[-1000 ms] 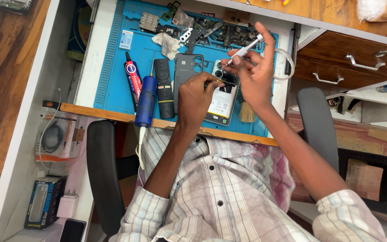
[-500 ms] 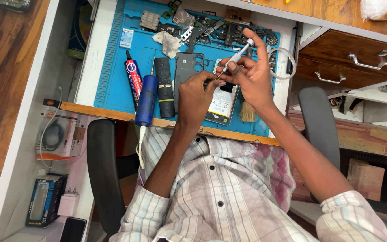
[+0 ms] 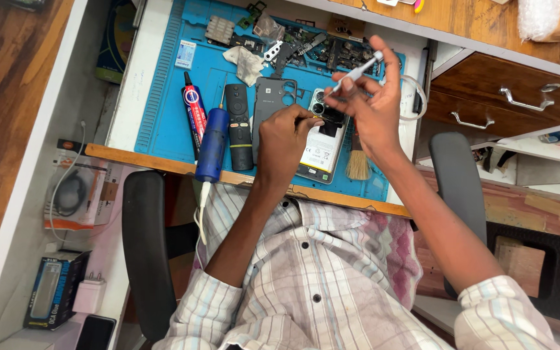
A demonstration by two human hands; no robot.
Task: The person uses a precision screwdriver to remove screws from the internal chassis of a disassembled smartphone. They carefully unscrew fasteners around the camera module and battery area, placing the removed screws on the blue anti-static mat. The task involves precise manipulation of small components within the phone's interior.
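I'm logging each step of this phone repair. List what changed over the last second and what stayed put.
The right hand tipped its slim silver tool slightly; otherwise little moved. The left hand stays with its fingers at the opened phone. The blue electric screwdriver, black remote and brush lie unmoved on the blue mat.

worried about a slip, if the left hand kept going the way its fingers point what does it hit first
Probably the opened phone on the blue mat: the left hand points its fingertips at the camera end, seemingly almost touching, though depth is unclear.
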